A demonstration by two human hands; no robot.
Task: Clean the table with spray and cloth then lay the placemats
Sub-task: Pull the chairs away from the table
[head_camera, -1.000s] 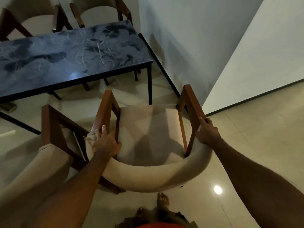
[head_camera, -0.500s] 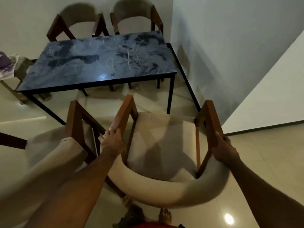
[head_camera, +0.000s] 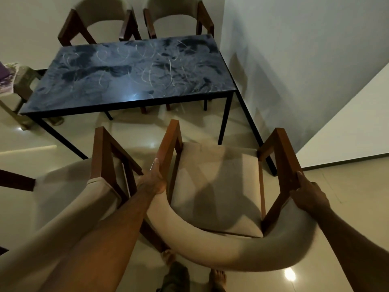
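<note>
- The chair (head_camera: pixel 216 192) is held by both hands: the left hand (head_camera: pixel 152 180) is curled round the wooden arm post at about 9 o'clock of the seat, and the right hand (head_camera: pixel 309 194) is wrapped round the opposite post at about 3 o'clock.
- The table (head_camera: pixel 130 76) stands at 12 o'clock, apart from the chair, its dark marbled top bare of spray, cloth and placemats; none of these can be found in view.
- A second chair (head_camera: pixel 101 165) sits just beside the held one at 9 o'clock, and two more chairs (head_camera: pixel 139 22) are tucked at the table's far edge.
- A small stool (head_camera: pixel 23 85) carrying folded fabric is seen at 10 o'clock.
- The step is judged to be shifting the chair to open access to the table edge; cleaning appears not yet begun.
- The chair is best moved with even force from both hands, so that it is not twisted into its neighbour.
- The bare feet (head_camera: pixel 217 278) at 6 o'clock should be kept clear of the chair legs.
</note>
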